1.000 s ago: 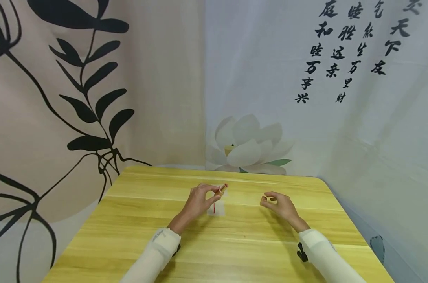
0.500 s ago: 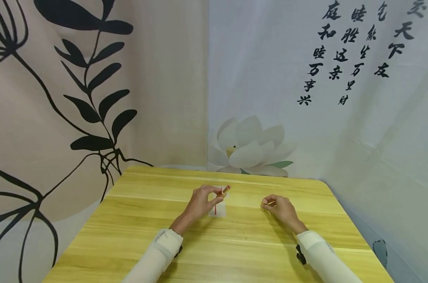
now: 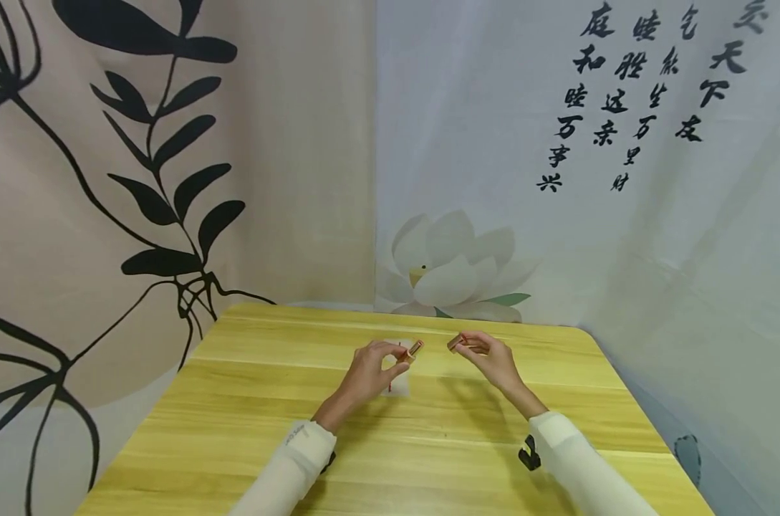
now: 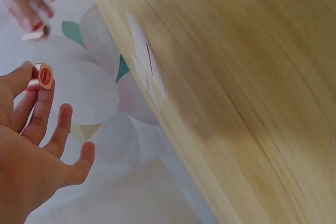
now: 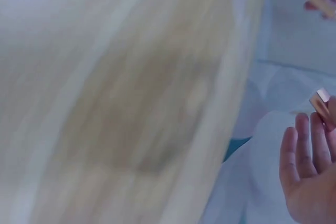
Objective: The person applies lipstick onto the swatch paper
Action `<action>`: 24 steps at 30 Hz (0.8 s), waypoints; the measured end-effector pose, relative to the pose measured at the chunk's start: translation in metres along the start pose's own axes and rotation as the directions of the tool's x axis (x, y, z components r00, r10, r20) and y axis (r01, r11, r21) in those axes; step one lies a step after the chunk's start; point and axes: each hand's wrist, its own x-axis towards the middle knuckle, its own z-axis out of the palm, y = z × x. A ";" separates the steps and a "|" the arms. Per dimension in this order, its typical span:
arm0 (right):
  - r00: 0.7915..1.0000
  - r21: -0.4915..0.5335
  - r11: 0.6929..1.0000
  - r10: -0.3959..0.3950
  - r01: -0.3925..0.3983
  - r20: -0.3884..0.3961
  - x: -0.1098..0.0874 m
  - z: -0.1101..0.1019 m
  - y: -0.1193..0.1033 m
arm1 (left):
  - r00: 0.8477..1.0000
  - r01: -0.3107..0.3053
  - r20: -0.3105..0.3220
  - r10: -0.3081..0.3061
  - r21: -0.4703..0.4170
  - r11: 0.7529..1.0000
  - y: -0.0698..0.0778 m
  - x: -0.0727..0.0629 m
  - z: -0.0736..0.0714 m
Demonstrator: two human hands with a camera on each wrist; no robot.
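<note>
My left hand point(image 3: 366, 373) pinches a lipstick point(image 3: 415, 350) between thumb and fingers, above the table. It is a rose-gold tube with a reddish tip pointing up and right; its base point(image 4: 45, 76) with a red label shows in the left wrist view. Across from it, my right hand point(image 3: 493, 362) pinches the rose-gold lipstick cap point(image 3: 455, 343) between thumb and fingertips. A short gap separates cap and lipstick. Under the left hand lies a white sheet of paper point(image 3: 400, 388) with red lines, partly hidden by that hand.
The wooden table point(image 3: 390, 459) spans the area below both hands. Behind its far edge hangs a cloth backdrop point(image 3: 306, 179) with printed plants, a lotus and dark characters. Black straps point(image 3: 529, 454) show at the wrists.
My right hand, holding the cap, has risen from near the table and moved left toward the lipstick. The left hand stays almost in place with the lipstick.
</note>
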 end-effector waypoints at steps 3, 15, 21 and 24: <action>1.000 0.056 0.998 -0.002 0.000 0.025 0.005 0.006 -0.017 | 1.000 0.001 0.005 -0.001 0.004 1.000 0.001 0.000 0.002; 0.994 0.124 0.992 -0.048 0.036 0.094 0.010 0.019 -0.054 | 1.000 -0.015 0.010 0.015 0.016 1.000 0.002 0.000 0.003; 0.991 0.144 0.989 -0.056 0.039 0.121 0.009 0.021 -0.058 | 1.000 -0.019 0.006 0.019 0.033 0.999 0.003 0.003 0.003; 0.990 0.145 0.989 -0.055 0.036 0.130 0.009 0.020 -0.060 | 1.000 -0.006 0.009 0.005 0.045 0.999 0.005 0.005 0.003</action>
